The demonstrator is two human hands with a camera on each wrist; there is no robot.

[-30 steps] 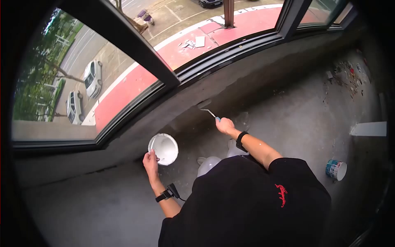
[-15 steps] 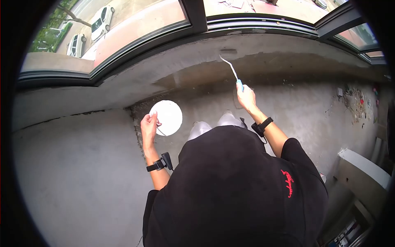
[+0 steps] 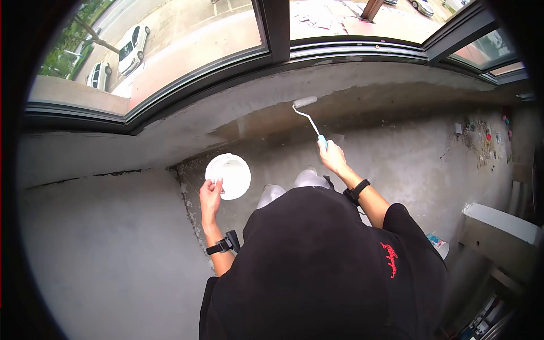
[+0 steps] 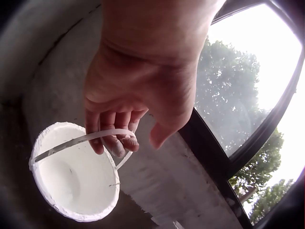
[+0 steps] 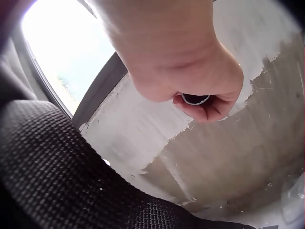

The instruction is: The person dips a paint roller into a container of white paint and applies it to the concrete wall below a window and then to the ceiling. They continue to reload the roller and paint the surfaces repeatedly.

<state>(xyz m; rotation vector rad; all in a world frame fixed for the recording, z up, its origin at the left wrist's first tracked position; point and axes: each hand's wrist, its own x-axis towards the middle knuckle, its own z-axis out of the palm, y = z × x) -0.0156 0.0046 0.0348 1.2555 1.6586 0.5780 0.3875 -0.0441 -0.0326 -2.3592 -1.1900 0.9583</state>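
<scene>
The left hand [image 3: 210, 192] has its fingers curled under the thin white handle [image 4: 86, 138] of a small white bucket [image 3: 228, 175], which hangs from that grip just above the concrete floor [image 3: 102, 249], at about 10 o'clock from the person's black shirt [image 3: 323, 266]. The right hand [image 3: 331, 157] is closed in a fist around the blue handle of a paint roller [image 3: 309, 117], whose thin wire arm runs toward 11 o'clock up to the roller sleeve [image 3: 304, 102] lying against the low grey wall [image 3: 362, 85] beneath the window frame [image 3: 272, 34]. A darker, wet-looking patch [image 3: 272, 122] spreads over the wall just below the sleeve. Scattered debris [image 3: 481, 139] lies on the floor at 2 o'clock, well apart from both hands.
</scene>
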